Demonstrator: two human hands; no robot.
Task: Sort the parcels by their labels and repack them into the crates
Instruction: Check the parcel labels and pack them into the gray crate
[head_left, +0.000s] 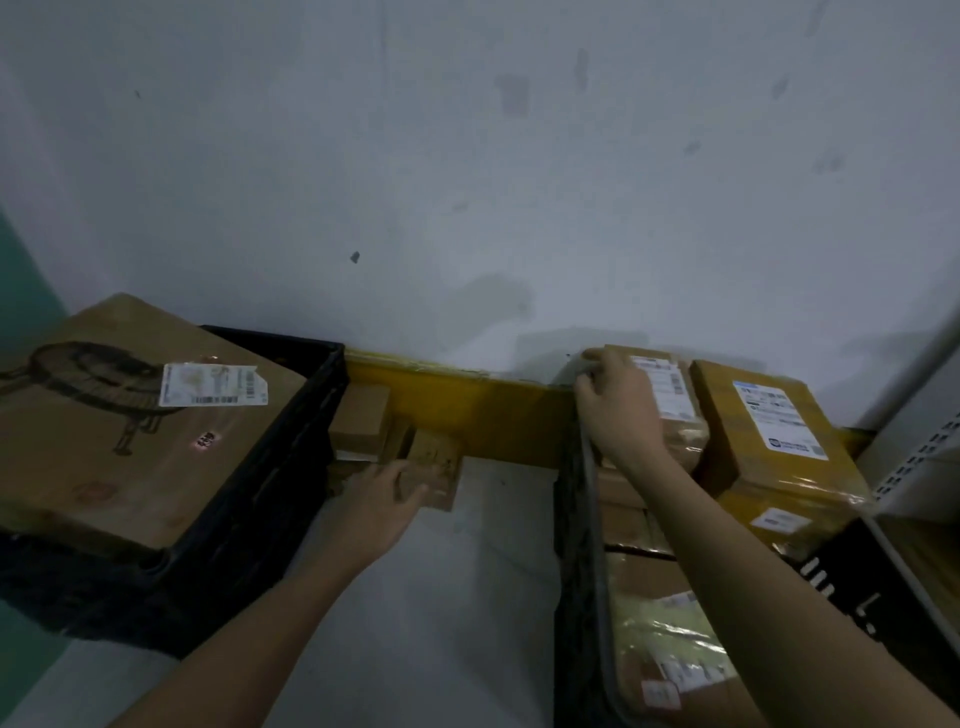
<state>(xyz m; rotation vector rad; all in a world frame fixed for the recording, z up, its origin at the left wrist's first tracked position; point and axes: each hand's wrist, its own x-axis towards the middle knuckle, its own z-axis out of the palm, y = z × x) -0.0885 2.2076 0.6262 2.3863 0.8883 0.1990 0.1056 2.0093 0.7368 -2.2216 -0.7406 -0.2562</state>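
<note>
A black crate (306, 441) on the left holds a large cardboard box (119, 441) with a white label. Between the crates lie small brown parcels (361, 421) on the floor by the wall. My left hand (387, 499) rests on one of them, a small cardboard parcel (439, 462), fingers lying over its near edge. A second black crate (574, 545) on the right is packed with parcels. My right hand (618, 410) grips the far edge of a taped brown parcel (675, 410) with a white label, on top of that crate. Beside it lies a yellow-taped parcel (769, 441).
A grey wall stands close behind, with a yellow strip (498, 410) along its foot. Grey floor (467, 597) shows between the two crates. A white perforated shelf post (914, 457) rises at the right edge. More wrapped parcels (670, 639) fill the near part of the right crate.
</note>
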